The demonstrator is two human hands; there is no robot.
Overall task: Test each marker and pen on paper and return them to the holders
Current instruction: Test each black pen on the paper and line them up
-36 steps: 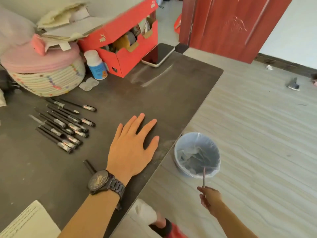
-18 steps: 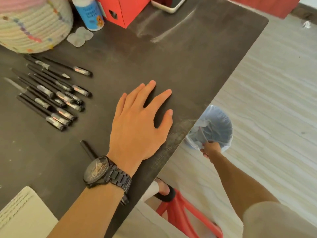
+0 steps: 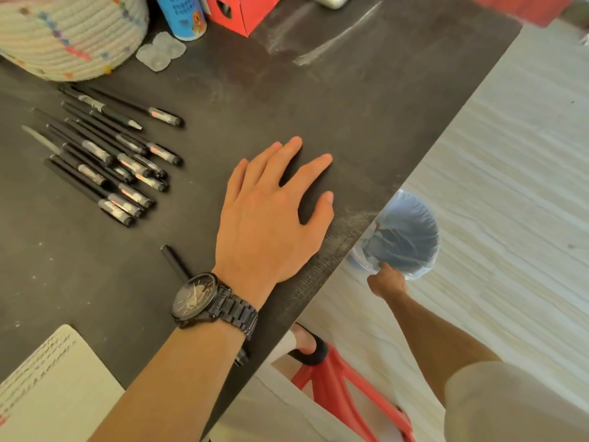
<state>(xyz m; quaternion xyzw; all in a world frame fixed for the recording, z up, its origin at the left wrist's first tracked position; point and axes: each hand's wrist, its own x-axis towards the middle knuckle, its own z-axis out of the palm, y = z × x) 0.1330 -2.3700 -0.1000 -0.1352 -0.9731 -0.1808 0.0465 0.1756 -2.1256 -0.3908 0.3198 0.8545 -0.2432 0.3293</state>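
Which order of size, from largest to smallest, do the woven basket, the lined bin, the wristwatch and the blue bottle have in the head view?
1. woven basket, though the frame cuts it.
2. lined bin, partly behind the table edge.
3. wristwatch and blue bottle: alike in size, the bottle cut by the frame, so unranked.

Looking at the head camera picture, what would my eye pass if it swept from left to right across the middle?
black pens in a cluster → left hand, flat on the dark table → blue-lined bin on the floor past the table edge.
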